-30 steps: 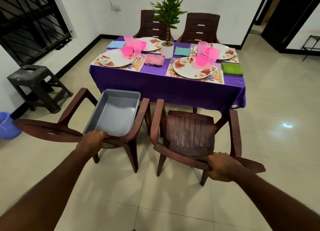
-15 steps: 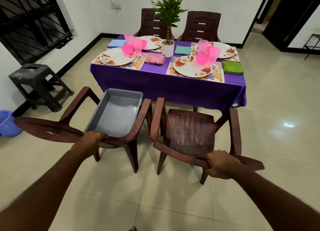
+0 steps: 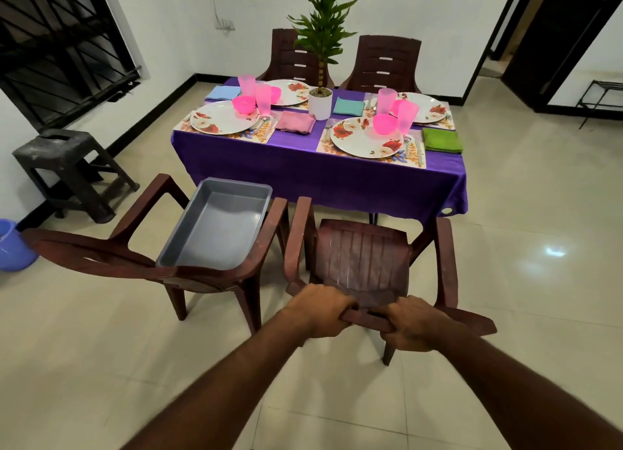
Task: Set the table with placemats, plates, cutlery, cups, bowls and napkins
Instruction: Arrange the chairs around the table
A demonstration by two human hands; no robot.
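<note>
Hands [image 3: 364, 318] gripping ribbed brown plastic chair [image 3: 362, 257], glossy tiles [image 3: 505, 247]

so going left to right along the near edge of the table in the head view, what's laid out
near-left plate → pink napkin → near-right plate → green napkin

Evenly bright room, glare on floor tiles [image 3: 553, 251] (edges bowed, perhaps wide-angle).
</note>
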